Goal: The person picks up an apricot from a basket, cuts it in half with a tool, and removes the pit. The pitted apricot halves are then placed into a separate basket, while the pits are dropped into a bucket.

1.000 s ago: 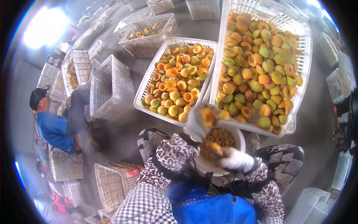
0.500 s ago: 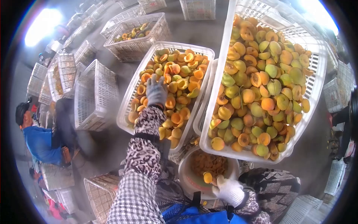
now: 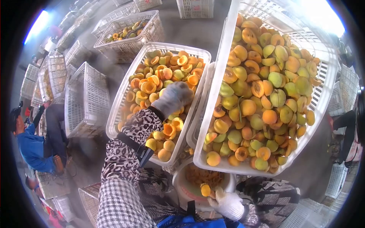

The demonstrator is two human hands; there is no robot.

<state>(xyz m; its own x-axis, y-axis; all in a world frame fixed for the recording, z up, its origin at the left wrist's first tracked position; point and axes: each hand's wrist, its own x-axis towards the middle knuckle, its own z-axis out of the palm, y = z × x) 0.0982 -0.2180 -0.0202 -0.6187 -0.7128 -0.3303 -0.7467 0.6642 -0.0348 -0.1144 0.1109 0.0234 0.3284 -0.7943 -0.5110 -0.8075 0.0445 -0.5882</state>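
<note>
My left hand (image 3: 173, 99), in a grey glove, is over the halved orange and green fruit (image 3: 148, 87) in the middle white crate (image 3: 113, 110). Its fingers are curled in; anything inside them is hidden. At the lower centre, my right hand (image 3: 230, 206) wears a white glove and is closed at the rim of a white bucket (image 3: 178, 188). A small yellow thing (image 3: 205, 190) shows at its fingertips, above brown-orange pieces (image 3: 199, 176) in the bucket.
A large white crate (image 3: 199, 150) heaped with fruit stands at the right. Crates (image 3: 85, 100) (image 3: 129, 47) stand at the left and back. A person in blue (image 3: 36, 152) is at the far left, and parts of another person (image 3: 345, 131) show at the right.
My left hand has moved right across the fruit, and its fingers have curled in. My right hand stays by the bucket with the yellow thing. The view has shifted slightly.
</note>
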